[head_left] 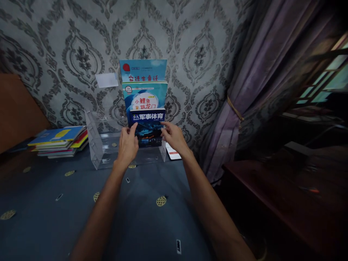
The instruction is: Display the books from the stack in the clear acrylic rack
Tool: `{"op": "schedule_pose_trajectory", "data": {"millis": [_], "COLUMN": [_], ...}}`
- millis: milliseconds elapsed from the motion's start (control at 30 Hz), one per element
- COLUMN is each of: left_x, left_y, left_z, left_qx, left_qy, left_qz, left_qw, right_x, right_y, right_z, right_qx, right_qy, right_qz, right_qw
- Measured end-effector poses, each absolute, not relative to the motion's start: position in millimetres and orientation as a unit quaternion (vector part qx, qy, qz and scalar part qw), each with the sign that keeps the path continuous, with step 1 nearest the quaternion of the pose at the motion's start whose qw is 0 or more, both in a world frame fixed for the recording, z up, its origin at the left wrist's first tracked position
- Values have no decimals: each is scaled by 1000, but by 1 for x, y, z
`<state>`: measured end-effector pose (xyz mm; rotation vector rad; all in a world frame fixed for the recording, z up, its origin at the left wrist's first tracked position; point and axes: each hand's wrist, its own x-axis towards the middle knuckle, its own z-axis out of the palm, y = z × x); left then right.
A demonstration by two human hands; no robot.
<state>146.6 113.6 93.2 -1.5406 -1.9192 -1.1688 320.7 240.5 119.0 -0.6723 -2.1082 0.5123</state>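
Observation:
A dark blue book (148, 127) with white Chinese lettering stands nearly upright in a clear acrylic tiered rack (95, 139). My left hand (128, 144) grips its left edge, index finger laid against the cover. At the opposite edge my right hand (174, 137) holds it between thumb and index finger. Behind it rises a light blue book (160, 95) with a round white title patch. Farthest back and tallest is another blue book (152, 69) with red lettering. The lower parts of both back books are hidden by the ones in front.
A pile of books (59, 139) lies left of the rack on a blue pineapple-print cloth (141, 217). A phone-like screen (174, 154) lies at the rack's right end. Patterned wallpaper (84, 54) is close behind; a purple curtain (244, 79) and dark red table (272, 188) are right.

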Motion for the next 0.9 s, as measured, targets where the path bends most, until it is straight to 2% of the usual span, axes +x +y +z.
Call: {"op": "schedule_pose_trajectory", "data": {"millis": [333, 900], "left_x": [149, 169], "left_y": [110, 97], "left_z": [101, 123], "left_qx": [-548, -532], "left_qy": [-682, -632], "left_qz": [-427, -486], "left_qw": [229, 285], "right_x": [325, 349], "right_y": [234, 215], "right_z": [127, 155], "right_qx": [-261, -251], "right_qy": [-837, -882], "right_qz": [226, 205], "right_qw": [424, 341]}}
